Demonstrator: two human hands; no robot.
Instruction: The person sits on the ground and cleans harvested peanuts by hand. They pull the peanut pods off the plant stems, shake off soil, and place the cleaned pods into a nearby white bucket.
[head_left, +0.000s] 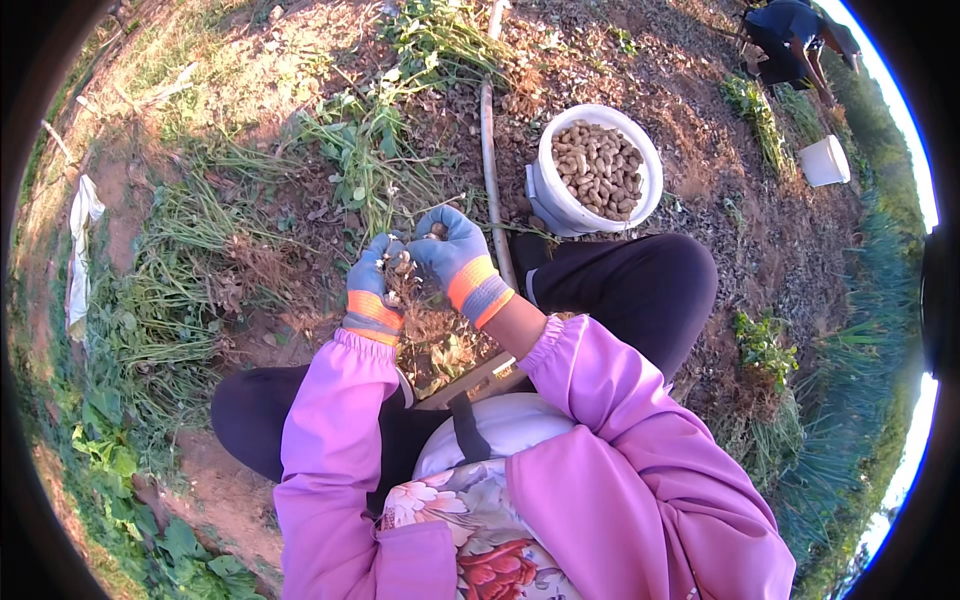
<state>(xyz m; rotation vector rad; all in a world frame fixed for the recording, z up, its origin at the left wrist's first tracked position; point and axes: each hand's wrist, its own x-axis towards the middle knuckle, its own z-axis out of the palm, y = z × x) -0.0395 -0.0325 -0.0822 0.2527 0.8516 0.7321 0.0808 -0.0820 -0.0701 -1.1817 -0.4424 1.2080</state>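
Note:
My left hand (370, 268), in a grey-blue glove with an orange cuff, grips a peanut plant. Its root end (403, 279), with several pods on it, hangs between my hands in front of my crossed legs. Close beside it, my right hand (456, 246) wears a matching glove and has its fingers curled around peanut pods (438, 230). Up and right of my hands stands a white bucket (551, 202), with harvested peanuts (598, 171) filling much of it. The fingertips of my left hand are partly hidden by the roots and pods.
A pole (489, 154) lies on the soil between the plants and the bucket. Pulled peanut plants (180, 277) are heaped at left, near a white cloth or sack (82, 251). Far right, another person (787, 41) bends near a second white bucket (823, 162).

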